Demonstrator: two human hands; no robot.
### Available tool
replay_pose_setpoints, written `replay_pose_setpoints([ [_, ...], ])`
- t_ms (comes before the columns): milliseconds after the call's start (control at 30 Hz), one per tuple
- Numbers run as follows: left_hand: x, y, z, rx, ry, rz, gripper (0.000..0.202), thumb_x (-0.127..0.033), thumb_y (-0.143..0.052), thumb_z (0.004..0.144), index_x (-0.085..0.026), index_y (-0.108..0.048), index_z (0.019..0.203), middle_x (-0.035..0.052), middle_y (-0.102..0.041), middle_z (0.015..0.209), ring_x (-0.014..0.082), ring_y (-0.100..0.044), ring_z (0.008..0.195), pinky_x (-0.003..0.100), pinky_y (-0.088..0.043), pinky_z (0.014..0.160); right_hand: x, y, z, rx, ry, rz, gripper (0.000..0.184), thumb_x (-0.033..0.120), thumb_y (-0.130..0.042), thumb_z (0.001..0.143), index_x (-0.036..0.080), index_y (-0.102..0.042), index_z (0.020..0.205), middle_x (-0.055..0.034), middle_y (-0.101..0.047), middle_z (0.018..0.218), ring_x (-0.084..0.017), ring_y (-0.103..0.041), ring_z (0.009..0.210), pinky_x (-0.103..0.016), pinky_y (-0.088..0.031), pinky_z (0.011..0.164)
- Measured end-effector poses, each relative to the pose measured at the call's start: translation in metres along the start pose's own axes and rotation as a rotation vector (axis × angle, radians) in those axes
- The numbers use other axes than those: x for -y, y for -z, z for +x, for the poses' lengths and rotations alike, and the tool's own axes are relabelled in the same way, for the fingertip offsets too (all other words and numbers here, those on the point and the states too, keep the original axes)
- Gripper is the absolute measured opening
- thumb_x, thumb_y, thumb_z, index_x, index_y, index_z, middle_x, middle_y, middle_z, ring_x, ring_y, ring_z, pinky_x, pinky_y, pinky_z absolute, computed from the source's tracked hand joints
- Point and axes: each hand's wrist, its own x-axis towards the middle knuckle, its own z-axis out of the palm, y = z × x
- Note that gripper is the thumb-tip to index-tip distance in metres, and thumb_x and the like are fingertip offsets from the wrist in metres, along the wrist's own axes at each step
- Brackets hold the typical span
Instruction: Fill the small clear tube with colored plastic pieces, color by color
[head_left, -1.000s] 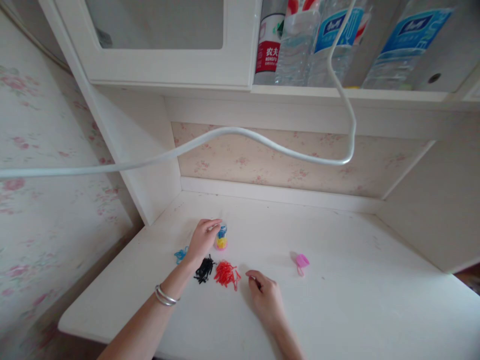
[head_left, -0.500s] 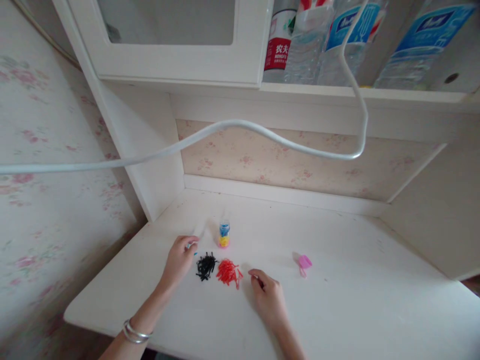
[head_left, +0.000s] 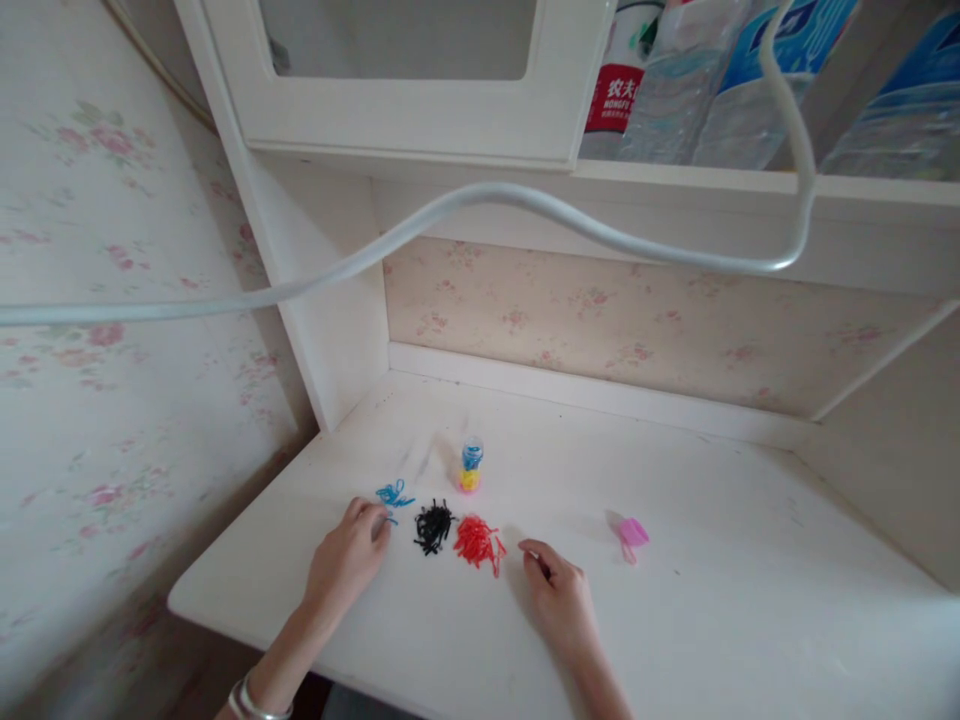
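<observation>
Small rubber bands lie in heaps on the white desk (head_left: 712,640): a blue heap (head_left: 393,494), a black heap (head_left: 433,525) and a red heap (head_left: 478,542). My left hand (head_left: 346,558) rests on the desk with its fingertips curled at the edge of the blue heap. My right hand (head_left: 556,595) lies just right of the red heap, fingers curled with something thin and dark pinched between them. Behind the heaps stands a small clear jar (head_left: 471,466) with blue and yellow bands inside. A pink lid (head_left: 631,533) lies to the right.
A white cable (head_left: 480,196) sags across the view above the desk. A cupboard door (head_left: 405,70) and a shelf of water bottles (head_left: 675,90) hang overhead. Floral wallpaper (head_left: 120,330) covers the wall on the left. The desk's front edge is near my wrists.
My left hand left the small jar and came back down to the blue heap. The right hand stayed put. The camera shifted, so everything moved right in view.
</observation>
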Motion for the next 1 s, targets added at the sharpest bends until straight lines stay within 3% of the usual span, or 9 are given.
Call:
replay_pose_setpoints([
  [133,-0.002,0.002,0.001,-0.004,-0.014,0.013,0.022,-0.03,-0.039,0.09,-0.026,-0.06,0.093,0.0012,-0.058,0.104,0.0137,-0.064,0.076,0.025,-0.044,0.068,0.002,0.0,-0.001,-0.016,0.008,-0.001,0.034,0.039,-0.044,0.083,0.021,-0.071,0.09,-0.0025,-0.069,0.071,-0.015,-0.059,0.059,-0.023,-0.042,0.058],
  [300,0.011,-0.003,0.004,0.004,-0.04,-0.059,0.021,-0.028,-0.039,0.09,-0.024,-0.059,0.088,0.0021,-0.059,0.1,0.0144,-0.063,0.078,0.025,-0.045,0.069,0.004,0.001,-0.002,-0.032,0.023,0.01,0.033,0.039,-0.044,0.084,0.021,-0.071,0.09,-0.0038,-0.071,0.076,-0.015,-0.061,0.062,-0.022,-0.044,0.06],
  [433,0.013,-0.002,0.012,-0.1,-0.098,-0.193,0.019,-0.031,-0.039,0.09,-0.022,-0.056,0.09,0.0029,-0.062,0.097,0.0163,-0.064,0.082,0.027,-0.047,0.073,0.004,0.001,-0.002,-0.028,0.036,0.018,0.032,0.038,-0.044,0.085,0.022,-0.071,0.09,-0.0037,-0.071,0.079,-0.016,-0.063,0.065,-0.022,-0.045,0.063],
  [533,-0.007,0.014,0.022,-0.153,-0.116,-0.264,0.022,-0.036,-0.038,0.091,-0.022,-0.055,0.093,0.002,-0.066,0.089,0.0163,-0.064,0.076,0.027,-0.047,0.071,0.004,0.001,-0.001,-0.014,0.033,0.014,0.032,0.037,-0.044,0.085,0.022,-0.071,0.091,-0.0033,-0.072,0.081,-0.015,-0.064,0.067,-0.021,-0.045,0.063],
  [633,-0.044,0.037,0.035,-0.144,-0.186,-0.323,0.026,-0.04,-0.039,0.09,-0.022,-0.056,0.093,0.0013,-0.067,0.085,0.0138,-0.061,0.062,0.026,-0.046,0.064,0.004,0.001,-0.001,-0.015,0.027,0.008,0.031,0.037,-0.044,0.085,0.022,-0.071,0.091,-0.003,-0.071,0.08,-0.015,-0.063,0.065,-0.021,-0.045,0.062],
  [733,-0.081,0.054,0.049,-0.205,-0.301,-0.373,0.023,-0.037,-0.041,0.09,-0.022,-0.058,0.095,0.0024,-0.067,0.09,0.0139,-0.061,0.068,0.026,-0.046,0.069,0.005,0.002,-0.001,-0.029,0.028,0.015,0.032,0.038,-0.045,0.084,0.022,-0.071,0.089,-0.0029,-0.071,0.076,-0.014,-0.061,0.061,-0.021,-0.045,0.061],
  [867,-0.112,0.057,0.063,-0.243,-0.373,-0.371,0.02,-0.031,-0.043,0.089,-0.023,-0.058,0.1,0.003,-0.068,0.097,0.0149,-0.062,0.078,0.027,-0.046,0.076,0.005,0.002,0.0,-0.04,0.023,0.037,0.034,0.041,-0.044,0.084,0.021,-0.072,0.089,-0.0033,-0.071,0.073,-0.015,-0.061,0.059,-0.021,-0.044,0.058],
  [1000,-0.123,0.051,0.07,-0.242,-0.365,-0.31,0.019,-0.027,-0.045,0.088,-0.024,-0.058,0.102,0.0024,-0.068,0.1,0.0161,-0.063,0.081,0.027,-0.046,0.075,0.004,0.002,0.002,-0.028,0.024,0.036,0.033,0.039,-0.044,0.084,0.021,-0.072,0.088,-0.0037,-0.071,0.073,-0.015,-0.062,0.061,-0.022,-0.044,0.058],
])
